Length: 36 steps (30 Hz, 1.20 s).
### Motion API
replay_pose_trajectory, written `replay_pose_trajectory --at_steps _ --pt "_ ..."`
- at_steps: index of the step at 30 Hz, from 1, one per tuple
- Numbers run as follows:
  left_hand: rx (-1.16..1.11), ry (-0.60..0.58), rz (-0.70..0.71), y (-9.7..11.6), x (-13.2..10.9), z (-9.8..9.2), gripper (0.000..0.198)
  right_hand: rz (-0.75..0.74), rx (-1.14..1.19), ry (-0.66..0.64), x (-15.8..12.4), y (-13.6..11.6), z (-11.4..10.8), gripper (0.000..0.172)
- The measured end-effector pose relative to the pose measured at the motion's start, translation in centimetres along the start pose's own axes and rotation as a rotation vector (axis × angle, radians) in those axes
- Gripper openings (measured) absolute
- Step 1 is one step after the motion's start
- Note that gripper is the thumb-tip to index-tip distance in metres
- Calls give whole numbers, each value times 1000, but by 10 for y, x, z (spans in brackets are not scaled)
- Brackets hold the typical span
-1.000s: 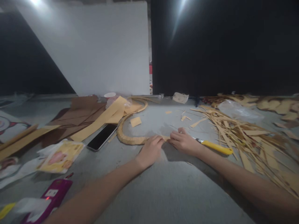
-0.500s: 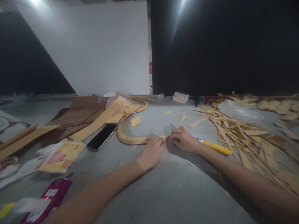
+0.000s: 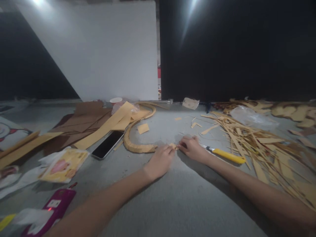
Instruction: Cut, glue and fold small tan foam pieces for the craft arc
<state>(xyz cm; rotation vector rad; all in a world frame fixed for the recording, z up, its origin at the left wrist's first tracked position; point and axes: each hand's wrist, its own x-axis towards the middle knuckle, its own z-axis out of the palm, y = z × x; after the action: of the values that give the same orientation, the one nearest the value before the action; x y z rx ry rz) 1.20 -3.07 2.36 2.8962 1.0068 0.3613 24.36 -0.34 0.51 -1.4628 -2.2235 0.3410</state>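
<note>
Close together at the middle of the grey work surface [image 3: 158, 197], both my hands have their fingers closed around a small tan scrap [image 3: 173, 145]. My left hand [image 3: 161, 161] pinches it from the left, beside the end of a curved tan strip [image 3: 128, 143] that winds away in an S shape. From the right, my right hand [image 3: 191, 148] grips the other side of the scrap; its fingertips are partly hidden. Just right of that hand lies a yellow-handled utility knife [image 3: 228, 156], its blade end toward the fingers.
Thin tan strips [image 3: 247, 144] are heaped on the right near a clear plastic bag [image 3: 251, 117]. On the left lie a phone [image 3: 107, 145], brown sheets [image 3: 86, 118], a yellow tissue packet [image 3: 65, 166] and a purple device [image 3: 59, 200]. White [image 3: 111, 49] and black [image 3: 234, 49] panels stand behind.
My right hand has shifted slightly left and turned, uncovering more of the knife's metal end. My left hand stays almost where it was, still at the scrap.
</note>
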Motion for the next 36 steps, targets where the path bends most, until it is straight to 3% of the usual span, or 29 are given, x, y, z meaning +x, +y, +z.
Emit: replay_pose_trajectory --at_steps 12,18,24,31,36 --pt "10 11 36 1 1 -1 52 36 -109 64 0 -5 6 25" --pt "-25 42 21 4 0 3 49 -118 -124 166 -7 -4 -1 23" --pt "-1 -1 -1 6 -1 3 53 -366 -130 -2 -14 -3 -21 44" --pt "-49 52 -14 8 -1 5 46 -341 -123 19 -14 -7 -20 49" --pt "-27 60 -36 10 0 2 44 -364 -51 -47 -18 -9 -19 52"
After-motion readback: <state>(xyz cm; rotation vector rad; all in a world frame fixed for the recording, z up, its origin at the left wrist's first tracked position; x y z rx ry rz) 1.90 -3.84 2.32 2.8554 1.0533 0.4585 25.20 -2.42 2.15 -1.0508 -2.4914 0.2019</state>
